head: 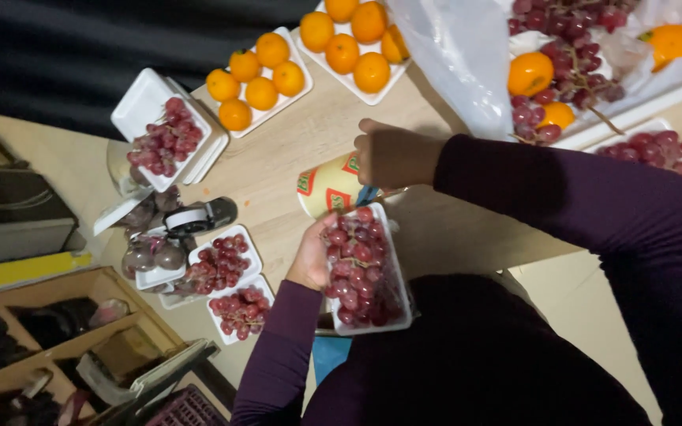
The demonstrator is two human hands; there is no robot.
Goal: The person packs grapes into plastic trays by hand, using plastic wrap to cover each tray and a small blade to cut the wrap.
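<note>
Two hands on one job: left hand (312, 256) grips the left edge of a white foam tray of red grapes (365, 272), fingers curled around the rim, tray held close to the body at the near table edge. Right hand (388, 154) closed over the top of a cream-coloured roll of wrap (331, 185) with red-green labels, lying on the wooden table (278, 166) just beyond the tray, touching its far end. Left of that: two smaller grape trays (230, 284), a tape dispenser (199, 217), another grape tray (166, 138). Far side: two trays of oranges (301, 59). Loose grapes and oranges in a plastic-lined crate (593, 63), top right.
</note>
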